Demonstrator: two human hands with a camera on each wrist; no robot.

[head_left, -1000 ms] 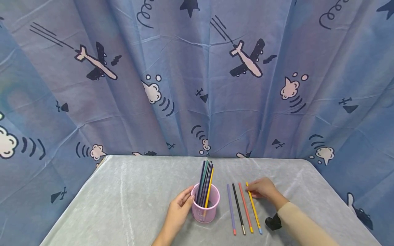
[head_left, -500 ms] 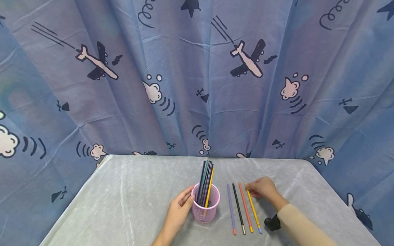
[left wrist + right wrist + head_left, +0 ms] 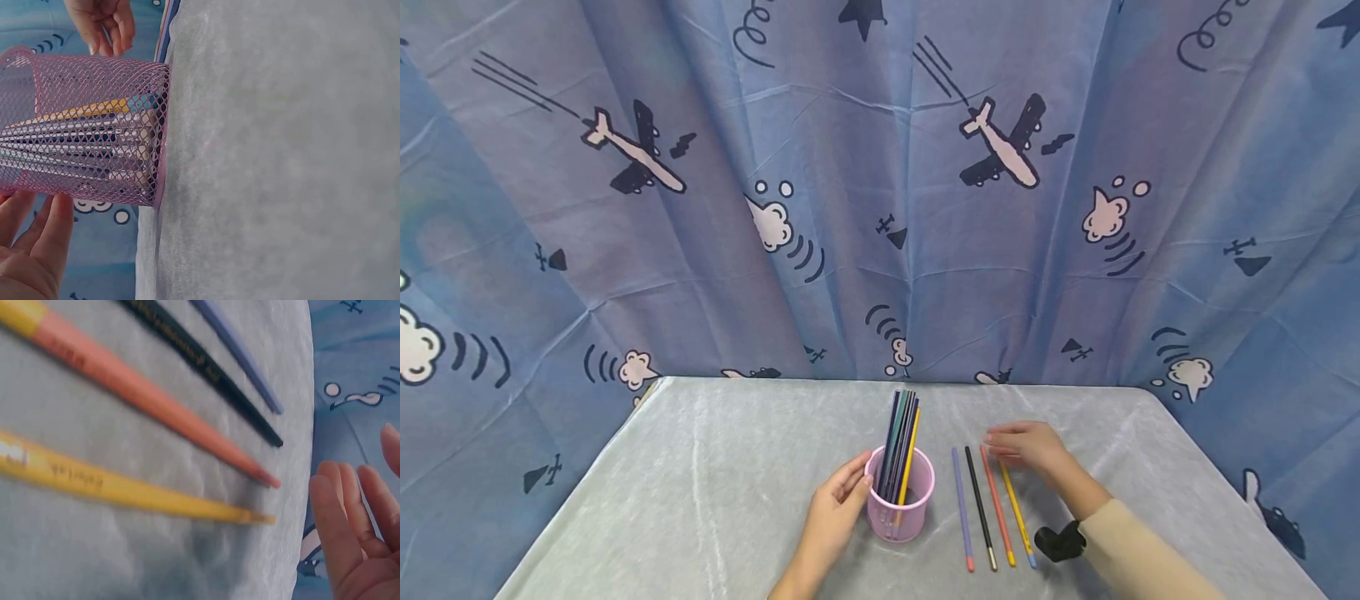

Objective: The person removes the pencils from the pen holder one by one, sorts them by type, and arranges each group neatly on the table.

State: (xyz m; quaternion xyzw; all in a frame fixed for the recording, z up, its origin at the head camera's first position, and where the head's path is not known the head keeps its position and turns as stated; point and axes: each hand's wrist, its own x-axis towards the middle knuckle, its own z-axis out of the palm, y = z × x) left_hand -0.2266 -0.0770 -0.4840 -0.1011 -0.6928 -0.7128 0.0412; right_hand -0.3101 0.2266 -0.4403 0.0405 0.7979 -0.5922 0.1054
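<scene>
A pink mesh pencil cup (image 3: 900, 521) stands upright on the table, holding several dark pencils (image 3: 897, 450) and a yellow one. My left hand (image 3: 832, 517) rests its fingertips and thumb against the cup's left side; the left wrist view shows the fingers (image 3: 53, 234) extended to the mesh. To the cup's right lie a purple pencil (image 3: 962, 510), a black pencil (image 3: 981, 510), a coral pencil (image 3: 998, 508) and a yellow pencil (image 3: 1018, 518), side by side. My right hand (image 3: 1032, 446) hovers over the far ends of the coral and yellow pencils, fingers extended, holding nothing.
A pale grey cloth (image 3: 737, 467) covers the table. Behind it hangs a blue curtain (image 3: 850, 292) printed with planes and clouds. A black heart-shaped item (image 3: 1060, 542) is by the right wrist.
My right hand has let go of the yellow pencil's far end, its fingers straightening as it lifts slightly up and left. The left hand and cup stay in place.
</scene>
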